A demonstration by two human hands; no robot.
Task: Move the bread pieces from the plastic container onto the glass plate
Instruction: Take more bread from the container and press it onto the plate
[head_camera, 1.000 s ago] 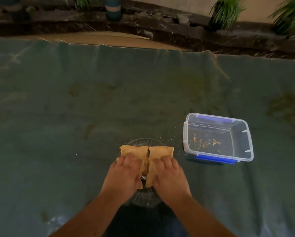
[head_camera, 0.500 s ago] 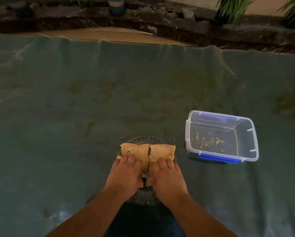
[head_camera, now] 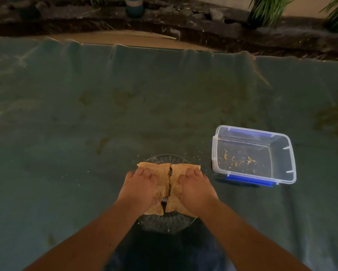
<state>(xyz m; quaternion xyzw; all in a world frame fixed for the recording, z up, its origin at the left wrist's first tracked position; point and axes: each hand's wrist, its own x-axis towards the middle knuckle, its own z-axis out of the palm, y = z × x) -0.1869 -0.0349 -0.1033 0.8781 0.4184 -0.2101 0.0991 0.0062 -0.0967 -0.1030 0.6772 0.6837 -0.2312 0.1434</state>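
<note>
Two toasted bread pieces lie side by side on a round glass plate (head_camera: 165, 223) near the front edge of the cloth. My left hand (head_camera: 139, 189) lies flat on the left bread piece (head_camera: 160, 170), fingers spread. My right hand (head_camera: 195, 189) lies the same way on the right bread piece (head_camera: 180, 170). A narrow dark gap separates the pieces, and fork tines (head_camera: 164, 200) show in it between my thumbs. The clear plastic container (head_camera: 281, 153) with blue clips stands to the right, holding only crumbs.
A green cloth (head_camera: 86, 124) covers the surface and is scattered with crumbs around the plate. Beyond its far edge are a cardboard strip (head_camera: 115, 39), a dark stone ledge, a blue pot (head_camera: 133, 6) and green plants (head_camera: 267, 6).
Both hands stay on the bread pieces on the plate. The camera has tilted slightly, so the scene sits a little lower in view.
</note>
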